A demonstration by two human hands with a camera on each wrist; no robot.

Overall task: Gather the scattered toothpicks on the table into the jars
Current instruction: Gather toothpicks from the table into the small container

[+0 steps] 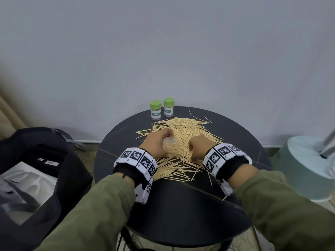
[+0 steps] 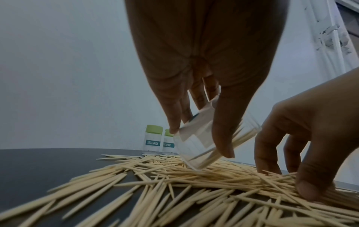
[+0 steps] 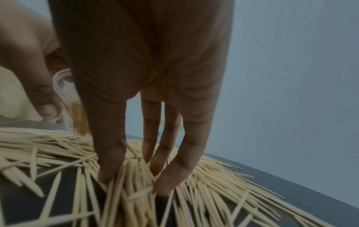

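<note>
1. The toothpicks under my fingers look like pale, matt wood, smooth along the shaft.
2. The open jar in my left hand is clear, glossy plastic with a paper-like label.
3. The two capped jars are the same clear plastic, with smooth green plastic lids.
4. The round table has a dark, stone-like top with faint veins and a low sheen.
5. My sleeves are matt olive cloth.
6. My wristbands are black fabric carrying white printed marker tiles.

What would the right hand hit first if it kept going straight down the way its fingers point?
The toothpick pile: the right hand points down with its fingertips already in it. The dark table lies directly beneath.
</note>
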